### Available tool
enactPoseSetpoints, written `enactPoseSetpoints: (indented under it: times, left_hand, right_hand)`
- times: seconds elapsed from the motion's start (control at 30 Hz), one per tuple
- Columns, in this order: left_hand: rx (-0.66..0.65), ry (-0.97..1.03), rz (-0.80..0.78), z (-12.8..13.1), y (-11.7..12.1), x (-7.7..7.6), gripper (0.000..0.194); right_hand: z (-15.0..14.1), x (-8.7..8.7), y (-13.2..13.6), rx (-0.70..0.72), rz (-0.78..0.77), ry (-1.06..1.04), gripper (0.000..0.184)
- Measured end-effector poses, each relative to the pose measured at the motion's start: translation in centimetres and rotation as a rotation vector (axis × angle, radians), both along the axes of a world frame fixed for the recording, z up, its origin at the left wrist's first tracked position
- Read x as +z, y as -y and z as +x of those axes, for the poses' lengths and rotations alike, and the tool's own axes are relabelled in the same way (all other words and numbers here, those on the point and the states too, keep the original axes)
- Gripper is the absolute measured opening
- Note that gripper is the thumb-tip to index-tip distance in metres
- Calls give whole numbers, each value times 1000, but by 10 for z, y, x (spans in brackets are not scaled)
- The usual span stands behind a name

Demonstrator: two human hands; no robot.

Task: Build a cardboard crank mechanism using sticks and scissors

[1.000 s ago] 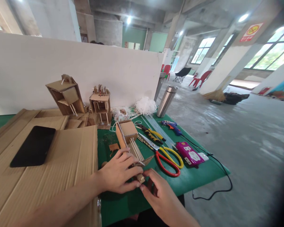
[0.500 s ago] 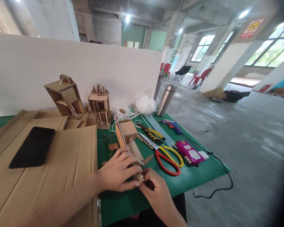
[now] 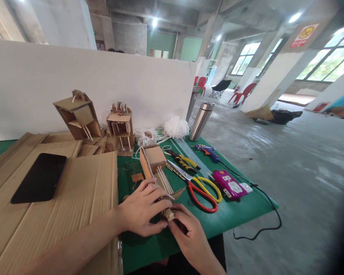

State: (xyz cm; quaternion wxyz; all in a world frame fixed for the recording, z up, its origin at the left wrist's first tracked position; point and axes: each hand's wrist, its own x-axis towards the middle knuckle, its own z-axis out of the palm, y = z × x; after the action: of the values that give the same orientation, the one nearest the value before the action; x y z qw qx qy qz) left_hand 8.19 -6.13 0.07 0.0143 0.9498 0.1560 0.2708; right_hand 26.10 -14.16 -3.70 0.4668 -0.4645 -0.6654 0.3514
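Thumb and index finger of the right hand are closed in a pinch on a small tan cardboard end piece. This piece sits at the near end of a brown cardboard-and-stick assembly. The left hand, palm down, lies over the assembly's left edge with its fingers slightly spread; whether its thumb presses on the piece cannot be told. The assembly rests on a smooth green tabletop; it has a square-edged cardboard box at its far end and slim, round, pale sticks set parallel along its middle. Just to its right lie steel scissors with red and yellow loop handles and black-and-yellow pliers. Farther right are slim translucent rods, a blue glue gun and a magenta plastic socket block. Left of the hands, a flat black phone lies on ribbed brown corrugated cardboard.
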Motion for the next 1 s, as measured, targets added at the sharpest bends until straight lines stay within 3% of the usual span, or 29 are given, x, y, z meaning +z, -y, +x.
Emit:
enactPoseSetpoints:
  times: [0.13, 0.27, 0.5, 0.67, 0.77, 0.87, 1.0]
  left_hand:
    - [11, -79, 21, -2, -1, 0, 44]
    - [23, -72, 75, -3, -3, -2, 40]
    - [128, 225, 93, -4, -3, 5, 29]
    - [212, 479, 4, -9, -4, 10, 26]
    - [203, 568, -166, -7, 1, 16, 23]
    - [252, 681, -347, -1, 7, 26, 17]
    - [238, 891, -603, 7, 10, 43, 20]
  right_hand:
    - [1, 0, 1, 1, 8, -23, 21]
    - [5, -7, 2, -9, -2, -64, 30]
    - [7, -19, 7, -74, -109, -182, 35]
    - [5, -16, 7, -210, -19, -196, 26]
    - [4, -4, 4, -313, 168, -129, 21]
    - [3, 19, -1, -421, 384, -49, 22]
    - [1, 59, -13, -345, 494, 10, 38]
